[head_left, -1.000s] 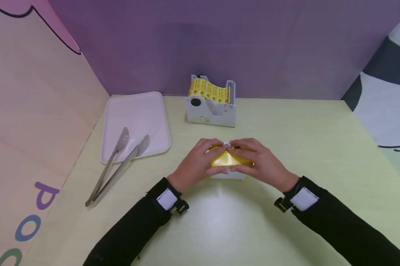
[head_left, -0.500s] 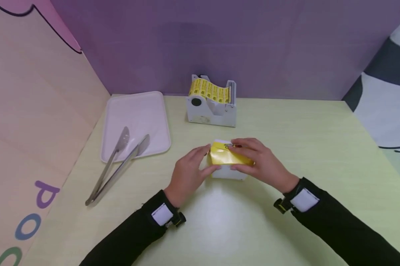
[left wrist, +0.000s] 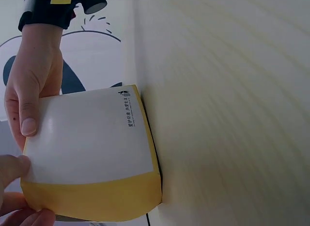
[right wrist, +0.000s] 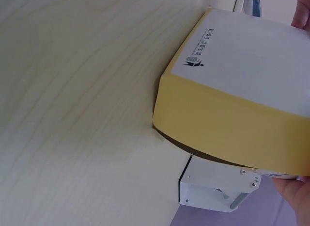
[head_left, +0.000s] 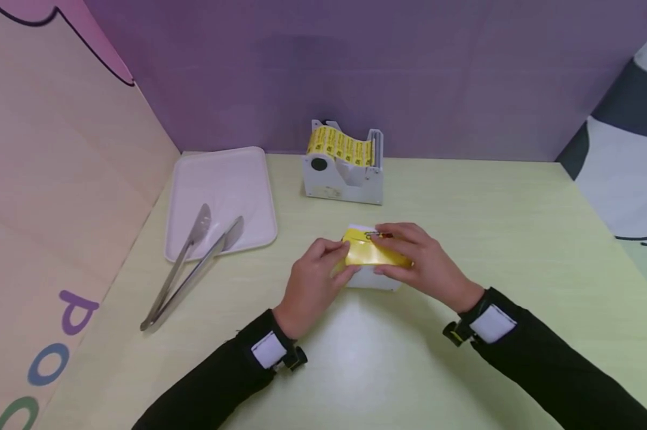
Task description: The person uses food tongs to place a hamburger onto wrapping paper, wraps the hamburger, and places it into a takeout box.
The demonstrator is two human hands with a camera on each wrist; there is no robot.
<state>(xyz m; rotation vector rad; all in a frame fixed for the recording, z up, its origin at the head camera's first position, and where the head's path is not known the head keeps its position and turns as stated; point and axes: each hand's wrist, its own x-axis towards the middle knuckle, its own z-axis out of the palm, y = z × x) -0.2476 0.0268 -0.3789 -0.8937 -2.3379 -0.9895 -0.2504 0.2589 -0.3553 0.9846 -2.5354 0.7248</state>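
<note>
A small yellow and white paper food box (head_left: 377,252) stands on the table in front of me, its glossy yellow top facing up. At its left end my left hand (head_left: 311,289) pinches the edge with thumb and fingertips. My right hand (head_left: 425,260) grips the right end, thumb on the near side and fingers over the top, partly covering dark print. In the left wrist view the box's white side (left wrist: 92,136) carries small dark lettering, with yellow along its borders. The right wrist view shows a yellow end panel (right wrist: 218,121) and a dark gap along its lower edge.
Behind the box stands a white tape dispenser (head_left: 342,182) with a roll of yellow printed labels (head_left: 338,146). To the left lies a white tray (head_left: 221,176), with metal tongs (head_left: 186,263) resting partly on it. A purple wall (head_left: 323,71) closes off the back.
My left hand has come off the top of the box, moved left and opened, then closed in on the left end. The right hand has stayed in place.
</note>
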